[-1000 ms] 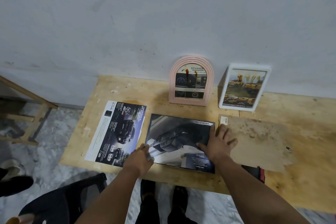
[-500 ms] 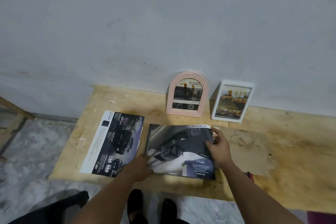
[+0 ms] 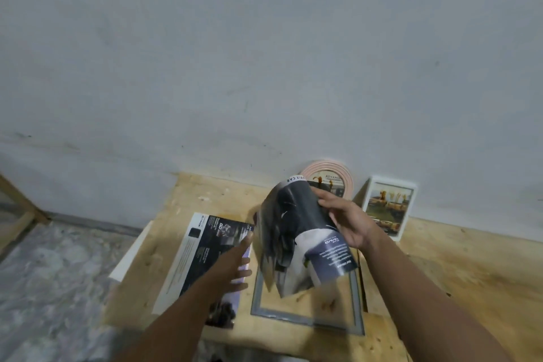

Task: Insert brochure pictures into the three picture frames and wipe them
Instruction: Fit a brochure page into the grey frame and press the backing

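Lifting the brochure (image 3: pixel 296 232) by its 3 o'clock edge, the right hand (image 3: pixel 345 222) pinched it above the grey frame (image 3: pixel 305 317), probably to uncover it; the left hand (image 3: pixel 235 258) was spread, fingers straight, at 9 o'clock.

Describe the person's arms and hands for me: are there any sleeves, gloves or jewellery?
Both forearms are bare right up to the bottom edge of the picture, with no sleeves in view. The left hand and the right hand wear no gloves, and no rings, watch or wristband show.
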